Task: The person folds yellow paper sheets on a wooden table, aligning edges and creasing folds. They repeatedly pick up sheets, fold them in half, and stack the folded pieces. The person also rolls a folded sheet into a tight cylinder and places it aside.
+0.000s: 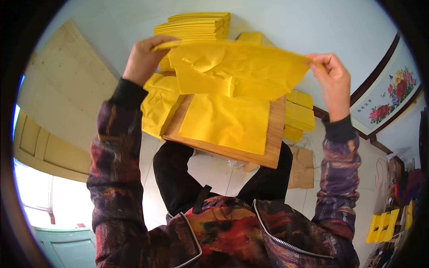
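Note:
A creased yellow fabric piece, perhaps a bag, is stretched between my two raised hands. My left hand pinches its left upper corner, fingers closed. At the opposite upper corner, my right hand grips between thumb and fingers. The sheet's lower part hangs in folds over the far side of a small wooden table. A flat yellow fabric piece lies on the tabletop below it, its far part hidden behind the held one.
Stacked folded yellow pieces stand beyond the table. More yellow bundles lie at its left and right. A brown paper piece is on the floor at right. A wooden board leans at left; a framed flower picture is at right.

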The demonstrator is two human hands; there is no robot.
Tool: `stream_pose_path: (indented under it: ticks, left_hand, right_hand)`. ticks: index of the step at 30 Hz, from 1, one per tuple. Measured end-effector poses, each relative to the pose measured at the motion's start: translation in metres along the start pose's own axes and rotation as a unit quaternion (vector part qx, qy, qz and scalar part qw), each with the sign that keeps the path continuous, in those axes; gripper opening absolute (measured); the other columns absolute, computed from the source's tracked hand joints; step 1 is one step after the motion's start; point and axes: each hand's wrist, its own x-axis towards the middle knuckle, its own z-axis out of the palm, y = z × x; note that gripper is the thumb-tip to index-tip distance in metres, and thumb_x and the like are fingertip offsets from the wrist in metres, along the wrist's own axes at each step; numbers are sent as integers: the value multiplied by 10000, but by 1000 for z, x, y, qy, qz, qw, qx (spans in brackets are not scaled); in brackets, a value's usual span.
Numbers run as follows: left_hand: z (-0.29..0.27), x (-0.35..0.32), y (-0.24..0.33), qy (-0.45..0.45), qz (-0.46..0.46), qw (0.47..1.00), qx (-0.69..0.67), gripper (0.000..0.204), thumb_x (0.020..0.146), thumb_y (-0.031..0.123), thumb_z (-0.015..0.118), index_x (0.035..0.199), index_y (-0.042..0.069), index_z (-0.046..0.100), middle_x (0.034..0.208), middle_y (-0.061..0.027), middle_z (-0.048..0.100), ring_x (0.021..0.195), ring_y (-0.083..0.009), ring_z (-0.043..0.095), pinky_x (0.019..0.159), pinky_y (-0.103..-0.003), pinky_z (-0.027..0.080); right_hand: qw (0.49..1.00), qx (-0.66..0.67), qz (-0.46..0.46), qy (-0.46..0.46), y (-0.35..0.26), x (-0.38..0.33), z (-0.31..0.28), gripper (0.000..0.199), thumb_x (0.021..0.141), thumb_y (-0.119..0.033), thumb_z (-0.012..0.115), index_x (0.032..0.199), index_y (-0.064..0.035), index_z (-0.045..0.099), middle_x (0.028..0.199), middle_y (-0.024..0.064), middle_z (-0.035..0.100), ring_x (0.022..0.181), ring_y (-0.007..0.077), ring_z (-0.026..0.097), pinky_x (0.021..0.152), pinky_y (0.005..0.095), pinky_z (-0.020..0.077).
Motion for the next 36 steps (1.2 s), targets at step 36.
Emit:
stream_pose_path:
  ticks: [36]
  left_hand:
    - [159, -166, -120, -146, -189, 953, -186, 360, 586, -194, 457, 818, 27, 620, 1090, -90, 620, 1068, -265, 574, 926, -293, 442]
  right_hand:
    - [972, -195, 52, -120, 117, -199, 109, 142, 733, 30, 609, 843, -26, 540, 989, 102, 628, 881, 305, 608, 740, 371, 499]
